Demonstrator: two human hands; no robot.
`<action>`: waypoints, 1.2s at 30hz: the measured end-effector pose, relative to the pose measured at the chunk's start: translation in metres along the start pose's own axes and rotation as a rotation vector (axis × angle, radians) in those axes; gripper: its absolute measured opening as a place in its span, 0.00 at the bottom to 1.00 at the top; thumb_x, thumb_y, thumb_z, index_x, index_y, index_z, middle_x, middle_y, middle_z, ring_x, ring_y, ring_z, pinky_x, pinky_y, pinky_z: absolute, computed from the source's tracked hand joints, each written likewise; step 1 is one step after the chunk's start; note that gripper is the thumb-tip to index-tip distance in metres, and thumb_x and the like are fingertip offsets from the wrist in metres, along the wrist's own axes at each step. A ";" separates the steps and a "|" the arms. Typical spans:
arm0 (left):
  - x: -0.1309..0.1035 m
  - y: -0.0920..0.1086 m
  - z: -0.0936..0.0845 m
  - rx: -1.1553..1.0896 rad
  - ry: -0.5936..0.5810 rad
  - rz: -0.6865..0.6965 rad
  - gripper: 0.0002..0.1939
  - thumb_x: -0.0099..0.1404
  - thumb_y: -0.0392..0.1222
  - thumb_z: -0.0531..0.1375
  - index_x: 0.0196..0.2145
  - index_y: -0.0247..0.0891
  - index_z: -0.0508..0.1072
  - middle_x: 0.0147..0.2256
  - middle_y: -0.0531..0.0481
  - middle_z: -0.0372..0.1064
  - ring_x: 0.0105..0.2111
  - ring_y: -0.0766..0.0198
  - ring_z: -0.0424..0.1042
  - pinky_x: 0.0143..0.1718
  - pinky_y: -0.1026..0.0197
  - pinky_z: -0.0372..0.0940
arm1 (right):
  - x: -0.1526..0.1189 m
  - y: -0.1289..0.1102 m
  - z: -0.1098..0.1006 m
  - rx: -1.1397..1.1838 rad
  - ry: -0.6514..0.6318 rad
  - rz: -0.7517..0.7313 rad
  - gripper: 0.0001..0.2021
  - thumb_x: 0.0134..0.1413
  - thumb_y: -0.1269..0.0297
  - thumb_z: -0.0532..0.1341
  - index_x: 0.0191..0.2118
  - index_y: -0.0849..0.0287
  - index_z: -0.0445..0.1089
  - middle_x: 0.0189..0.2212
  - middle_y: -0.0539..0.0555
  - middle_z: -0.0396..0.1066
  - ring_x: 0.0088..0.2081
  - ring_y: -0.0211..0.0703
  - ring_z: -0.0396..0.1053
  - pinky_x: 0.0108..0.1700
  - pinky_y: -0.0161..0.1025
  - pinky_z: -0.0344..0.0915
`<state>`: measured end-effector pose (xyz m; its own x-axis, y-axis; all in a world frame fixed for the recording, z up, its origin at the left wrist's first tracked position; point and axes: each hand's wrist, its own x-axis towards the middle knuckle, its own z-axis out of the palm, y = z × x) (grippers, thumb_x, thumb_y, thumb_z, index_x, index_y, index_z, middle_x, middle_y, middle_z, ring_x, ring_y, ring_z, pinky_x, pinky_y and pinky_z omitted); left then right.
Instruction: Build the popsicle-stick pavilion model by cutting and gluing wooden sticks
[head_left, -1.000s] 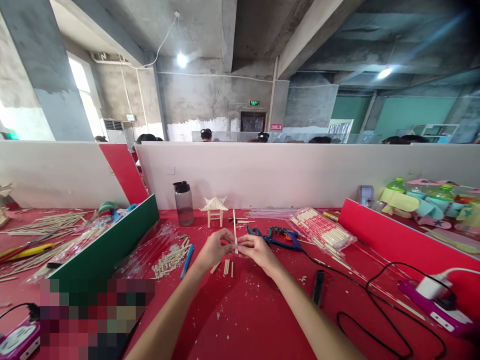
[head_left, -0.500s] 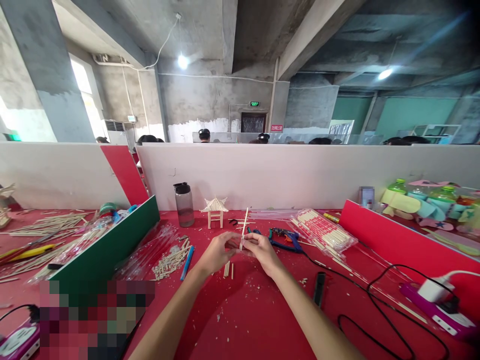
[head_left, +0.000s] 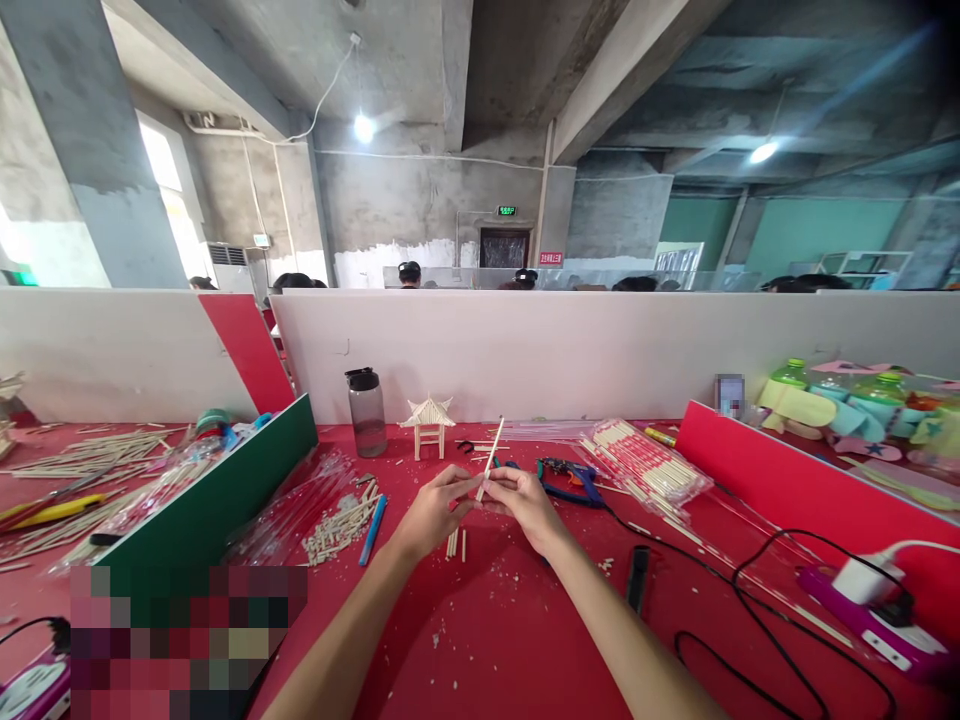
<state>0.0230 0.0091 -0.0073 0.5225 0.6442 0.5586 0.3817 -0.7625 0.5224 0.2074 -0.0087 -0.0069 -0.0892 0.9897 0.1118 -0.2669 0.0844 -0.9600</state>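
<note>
My left hand (head_left: 433,512) and my right hand (head_left: 523,505) meet above the red table (head_left: 510,640), both pinching the lower end of a thin wooden stick (head_left: 491,458) that leans up and to the right. Several short cut stick pieces (head_left: 455,543) lie on the table just under my hands. A small pavilion model (head_left: 428,423) made of sticks stands behind them near the white partition. A blue pen (head_left: 373,515) and a pile of cut sticks (head_left: 336,526) lie to the left.
A dark water bottle (head_left: 365,411) stands by the partition. Pliers and a glue gun (head_left: 570,477) lie right of my hands, next to a bag of sticks (head_left: 646,467). A black cable (head_left: 757,600) runs to a power strip (head_left: 870,600). A green divider (head_left: 217,490) borders the left.
The stick stood upright a second ago and now tilts to the right. My hands have shifted slightly right and lower over the table.
</note>
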 end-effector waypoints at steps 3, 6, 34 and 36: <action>0.000 -0.002 0.002 -0.016 0.013 0.003 0.18 0.67 0.41 0.58 0.54 0.45 0.73 0.40 0.47 0.67 0.39 0.62 0.68 0.43 0.62 0.65 | 0.000 0.001 -0.001 0.035 -0.007 0.007 0.22 0.33 0.50 0.74 0.33 0.59 0.75 0.28 0.51 0.76 0.32 0.46 0.75 0.45 0.47 0.73; -0.001 -0.003 0.002 -0.017 0.025 0.015 0.18 0.66 0.41 0.59 0.53 0.44 0.73 0.39 0.47 0.67 0.38 0.62 0.68 0.42 0.63 0.65 | 0.000 0.001 -0.002 0.058 -0.024 0.010 0.22 0.33 0.51 0.75 0.34 0.60 0.75 0.29 0.52 0.77 0.33 0.45 0.75 0.46 0.48 0.73; 0.005 0.011 -0.009 -0.270 0.049 -0.149 0.16 0.65 0.47 0.59 0.48 0.39 0.73 0.43 0.44 0.71 0.35 0.63 0.72 0.41 0.60 0.67 | 0.000 -0.006 -0.006 -0.015 0.000 0.030 0.22 0.31 0.51 0.75 0.31 0.60 0.74 0.28 0.53 0.78 0.32 0.46 0.75 0.42 0.43 0.72; 0.007 0.007 -0.006 -0.404 0.069 -0.272 0.16 0.65 0.49 0.58 0.43 0.35 0.73 0.37 0.45 0.73 0.31 0.63 0.73 0.37 0.61 0.68 | 0.001 -0.005 -0.007 -0.032 0.017 0.034 0.21 0.32 0.51 0.75 0.31 0.60 0.75 0.28 0.53 0.78 0.31 0.45 0.75 0.40 0.42 0.72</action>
<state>0.0245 0.0083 0.0047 0.3876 0.8297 0.4017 0.1641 -0.4909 0.8556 0.2153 -0.0075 -0.0041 -0.0816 0.9938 0.0752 -0.2328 0.0544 -0.9710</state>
